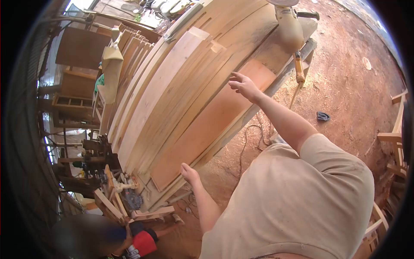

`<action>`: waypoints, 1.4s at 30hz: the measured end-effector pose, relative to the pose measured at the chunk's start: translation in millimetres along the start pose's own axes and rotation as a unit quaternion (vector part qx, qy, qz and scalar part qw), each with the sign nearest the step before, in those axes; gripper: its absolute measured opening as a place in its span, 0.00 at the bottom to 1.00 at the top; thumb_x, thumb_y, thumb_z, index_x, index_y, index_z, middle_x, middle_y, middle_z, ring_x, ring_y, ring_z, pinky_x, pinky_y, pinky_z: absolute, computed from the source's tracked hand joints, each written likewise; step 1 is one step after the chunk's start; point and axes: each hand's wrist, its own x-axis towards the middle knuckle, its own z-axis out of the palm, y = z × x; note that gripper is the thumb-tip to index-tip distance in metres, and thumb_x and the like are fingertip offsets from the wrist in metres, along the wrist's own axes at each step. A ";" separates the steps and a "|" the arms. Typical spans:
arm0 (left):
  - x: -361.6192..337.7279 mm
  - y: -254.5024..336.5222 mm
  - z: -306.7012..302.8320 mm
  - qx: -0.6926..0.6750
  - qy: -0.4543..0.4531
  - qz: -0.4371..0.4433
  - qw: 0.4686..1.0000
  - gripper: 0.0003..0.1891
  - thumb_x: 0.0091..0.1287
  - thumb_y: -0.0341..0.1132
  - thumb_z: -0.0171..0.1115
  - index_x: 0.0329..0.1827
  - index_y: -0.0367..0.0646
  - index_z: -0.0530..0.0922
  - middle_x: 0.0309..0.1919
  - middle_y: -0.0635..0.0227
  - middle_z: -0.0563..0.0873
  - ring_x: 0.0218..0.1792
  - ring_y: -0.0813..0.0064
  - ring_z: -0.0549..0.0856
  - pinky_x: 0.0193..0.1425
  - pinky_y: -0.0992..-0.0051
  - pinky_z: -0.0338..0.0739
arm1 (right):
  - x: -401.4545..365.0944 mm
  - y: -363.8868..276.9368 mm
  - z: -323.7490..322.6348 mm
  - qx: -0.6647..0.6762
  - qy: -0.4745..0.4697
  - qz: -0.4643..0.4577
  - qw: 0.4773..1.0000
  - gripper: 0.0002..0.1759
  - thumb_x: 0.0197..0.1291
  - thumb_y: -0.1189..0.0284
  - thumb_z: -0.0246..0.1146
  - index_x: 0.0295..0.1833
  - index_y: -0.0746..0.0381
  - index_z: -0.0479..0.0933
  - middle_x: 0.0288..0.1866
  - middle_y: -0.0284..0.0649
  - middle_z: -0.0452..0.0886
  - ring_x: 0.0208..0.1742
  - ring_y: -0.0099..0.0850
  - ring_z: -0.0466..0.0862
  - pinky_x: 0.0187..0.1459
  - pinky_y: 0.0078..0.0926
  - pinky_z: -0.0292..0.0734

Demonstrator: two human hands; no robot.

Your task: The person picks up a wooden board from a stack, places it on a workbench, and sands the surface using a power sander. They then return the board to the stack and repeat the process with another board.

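Observation:
A long reddish-brown wooden board (215,118) lies flat along the near side of a workbench stacked with paler planks. My right hand (245,87) is over the far part of this board, its fingers apart and nothing held in them. Lower down, my left hand (190,174) is at the board's near edge, thumb toward the top face and fingers curled at the side. Beyond my right hand, a power tool like an angle grinder (289,32) rests at the bench end, with a dark side handle and a yellow grip.
Pale planks (157,88) lie side by side across the bench. A person in red and black (144,241) is low at the bottom left, near wooden pieces (153,213). A cord (246,146) trails over the dusty floor; a dark cloth-like item (322,116) and chair frames (392,137) are at right.

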 end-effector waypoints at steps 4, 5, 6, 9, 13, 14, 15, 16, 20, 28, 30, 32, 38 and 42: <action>34.2 138.3 17.9 -0.047 0.098 0.194 0.975 0.30 0.84 0.49 0.45 0.68 0.27 0.77 0.68 0.41 0.80 0.71 0.49 0.77 0.75 0.61 0.70 | 27.6 6.1 -1.6 0.042 0.019 -0.013 0.999 0.44 0.70 0.56 0.65 0.83 0.66 0.59 0.75 0.52 0.75 0.68 0.39 0.79 0.65 0.38 0.76; 45.7 169.8 19.6 -0.064 0.094 0.198 0.974 0.31 0.84 0.50 0.44 0.70 0.28 0.76 0.69 0.41 0.80 0.72 0.50 0.77 0.76 0.59 0.69 | 29.2 -8.8 3.0 0.094 0.017 0.051 0.994 0.44 0.71 0.54 0.65 0.83 0.67 0.59 0.76 0.54 0.73 0.72 0.42 0.77 0.68 0.40 0.74; 57.8 183.5 31.2 -0.057 0.092 0.197 0.974 0.31 0.84 0.50 0.44 0.70 0.28 0.76 0.69 0.41 0.80 0.72 0.50 0.77 0.76 0.59 0.69 | 30.9 -22.5 9.2 0.210 -0.021 0.088 0.973 0.43 0.72 0.54 0.63 0.81 0.71 0.60 0.79 0.56 0.68 0.78 0.49 0.70 0.73 0.45 0.69; 100.8 140.6 67.4 -0.137 0.059 -0.234 0.961 0.33 0.83 0.52 0.39 0.78 0.34 0.68 0.75 0.48 0.74 0.76 0.55 0.74 0.80 0.57 0.65 | 83.5 -9.5 46.8 0.338 -0.027 0.149 0.929 0.44 0.70 0.54 0.64 0.80 0.73 0.60 0.83 0.58 0.61 0.81 0.52 0.66 0.76 0.48 0.65; 101.2 79.4 112.1 0.028 0.006 -0.226 0.974 0.29 0.80 0.51 0.46 0.75 0.43 0.75 0.73 0.59 0.78 0.74 0.62 0.76 0.74 0.60 0.71 | 104.9 -44.5 76.4 0.236 0.059 0.146 0.959 0.48 0.66 0.56 0.67 0.80 0.74 0.57 0.84 0.59 0.57 0.81 0.52 0.66 0.75 0.48 0.66; 113.3 50.6 124.5 0.080 0.017 -0.212 0.974 0.29 0.80 0.50 0.46 0.74 0.41 0.74 0.74 0.57 0.77 0.74 0.59 0.75 0.73 0.57 0.71 | 100.1 -63.5 76.8 0.233 0.072 0.160 0.957 0.46 0.65 0.56 0.69 0.77 0.76 0.59 0.80 0.59 0.62 0.78 0.50 0.68 0.75 0.47 0.65; 126.9 23.6 139.7 0.146 0.040 -0.194 0.969 0.29 0.80 0.50 0.46 0.73 0.39 0.74 0.74 0.55 0.75 0.74 0.57 0.74 0.72 0.53 0.70 | 98.6 -75.8 79.0 0.225 0.083 0.173 0.955 0.45 0.64 0.56 0.70 0.74 0.77 0.61 0.77 0.58 0.68 0.76 0.48 0.70 0.74 0.46 0.65; 152.8 -14.3 159.6 0.245 0.086 -0.159 0.953 0.29 0.80 0.50 0.46 0.73 0.38 0.74 0.75 0.53 0.73 0.74 0.54 0.74 0.71 0.50 0.70 | 104.8 -75.3 85.5 0.223 0.087 0.169 0.956 0.45 0.64 0.56 0.70 0.74 0.77 0.61 0.77 0.58 0.68 0.76 0.48 0.70 0.74 0.46 0.65; 132.9 7.7 175.9 0.354 0.205 -0.187 0.893 0.26 0.77 0.50 0.48 0.64 0.35 0.73 0.61 0.53 0.76 0.61 0.55 0.77 0.60 0.53 0.72 | 128.5 -83.4 101.6 0.206 0.134 0.181 0.952 0.59 0.58 0.52 0.73 0.79 0.78 0.51 0.82 0.62 0.59 0.79 0.52 0.67 0.74 0.49 0.68; 72.9 94.4 143.4 0.281 0.145 -0.221 0.923 0.34 0.77 0.53 0.48 0.69 0.26 0.66 0.64 0.45 0.73 0.68 0.46 0.72 0.70 0.49 0.64 | 138.0 -89.2 59.1 0.031 -0.071 0.186 0.980 0.53 0.57 0.47 0.72 0.76 0.74 0.64 0.76 0.59 0.69 0.78 0.50 0.68 0.75 0.48 0.65; 69.5 88.0 145.1 0.253 0.184 -0.209 0.926 0.38 0.78 0.56 0.44 0.73 0.25 0.68 0.76 0.38 0.64 0.79 0.38 0.61 0.77 0.43 0.56 | 125.8 -81.0 47.9 -0.045 -0.099 0.188 0.976 0.53 0.58 0.47 0.72 0.77 0.74 0.64 0.74 0.59 0.73 0.76 0.50 0.72 0.73 0.45 0.68; 47.2 108.3 130.1 0.243 0.116 -0.191 0.944 0.38 0.79 0.57 0.42 0.72 0.26 0.71 0.80 0.37 0.57 0.81 0.38 0.55 0.80 0.42 0.51 | 114.2 -36.7 34.8 -0.197 -0.051 0.060 0.977 0.53 0.58 0.52 0.73 0.79 0.73 0.61 0.66 0.56 0.80 0.66 0.45 0.82 0.63 0.34 0.78; 28.7 56.1 115.9 0.238 0.012 -0.024 0.971 0.41 0.80 0.60 0.33 0.68 0.29 0.79 0.85 0.38 0.44 0.85 0.38 0.48 0.87 0.49 0.41 | 22.6 11.7 -9.3 -0.264 -0.127 -0.116 0.949 0.40 0.62 0.68 0.65 0.80 0.64 0.64 0.64 0.51 0.85 0.61 0.43 0.87 0.62 0.36 0.82; 25.0 60.7 94.7 0.358 -0.073 -0.010 0.931 0.46 0.80 0.63 0.28 0.70 0.25 0.75 0.83 0.37 0.54 0.84 0.38 0.50 0.88 0.55 0.43 | 10.4 14.3 -3.4 -0.162 -0.054 -0.092 0.981 0.37 0.62 0.72 0.62 0.79 0.60 0.67 0.61 0.48 0.87 0.59 0.44 0.88 0.62 0.37 0.82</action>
